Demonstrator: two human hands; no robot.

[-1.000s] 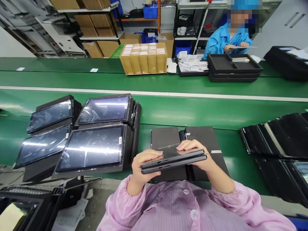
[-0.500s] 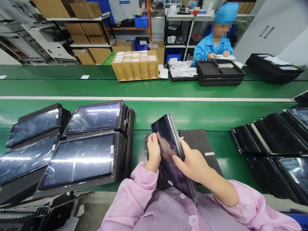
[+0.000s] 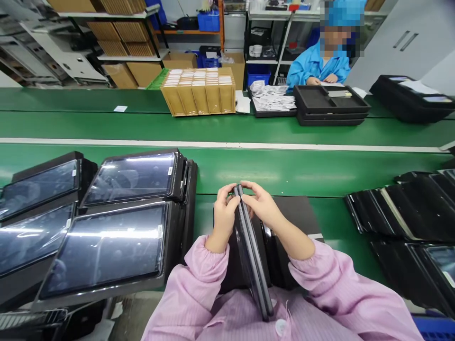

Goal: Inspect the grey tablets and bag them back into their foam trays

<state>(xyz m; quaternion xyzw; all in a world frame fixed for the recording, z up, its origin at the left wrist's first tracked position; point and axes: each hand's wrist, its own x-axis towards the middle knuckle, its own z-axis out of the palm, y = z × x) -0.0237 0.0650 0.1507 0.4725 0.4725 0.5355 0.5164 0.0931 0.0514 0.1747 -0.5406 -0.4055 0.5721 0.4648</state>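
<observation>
Two thin dark tablets [image 3: 251, 258] stand on edge, face to face, in front of my body. My left hand [image 3: 223, 215] pinches their far end from the left, thumb near the top edge. From the right, my right hand [image 3: 262, 204] grips the same end, its fingertips close to those of the left. Both hands are closed. The tablets' near end tilts down toward my shirt. Behind and under them lies a black foam tray [image 3: 296, 213], partly hidden by my arms, with a glossy black object [image 3: 270, 246] beside the tablets.
Stacked black trays with glossy tablets [image 3: 110, 244] fill the left of the green bench [image 3: 220, 163]. Leaning rows of dark tablets [image 3: 408, 208] lie at right. Across the bench are a divided cardboard box [image 3: 199, 97], white packets [image 3: 272, 97], black trays [image 3: 332, 106] and a person in blue [image 3: 316, 66].
The tablets have turned from showing a broad screen to standing edge-up. Both hands have shifted to their far end, my right hand moving left and away from me.
</observation>
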